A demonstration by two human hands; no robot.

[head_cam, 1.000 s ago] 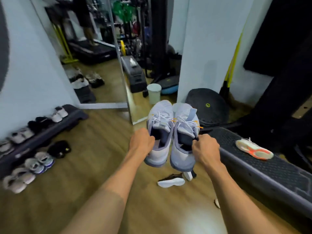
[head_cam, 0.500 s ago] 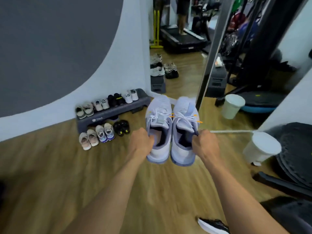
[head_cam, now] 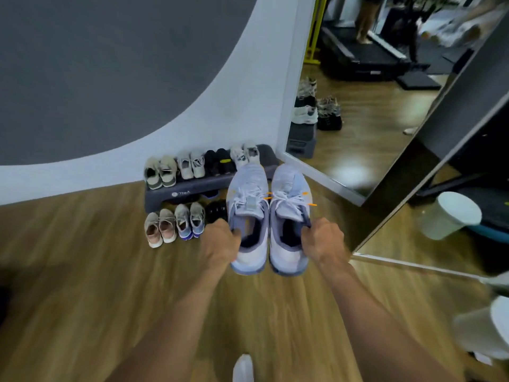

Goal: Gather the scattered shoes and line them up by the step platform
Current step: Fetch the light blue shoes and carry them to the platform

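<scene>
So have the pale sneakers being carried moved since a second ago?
Yes. The pale sneakers have come toward the step platform: it lay far off to their left, and now their toes overlap its right end.

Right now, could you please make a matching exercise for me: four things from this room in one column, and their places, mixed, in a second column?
1. lilac sneakers
2. black shoes with yellow mark
3. beige-pink pair
4. treadmill

A. on the floor before the step platform
B. reflected in the mirror
C. held by the left hand and right hand
D. on top of the step platform

Pairs: 1-C, 2-D, 3-A, 4-B
</scene>
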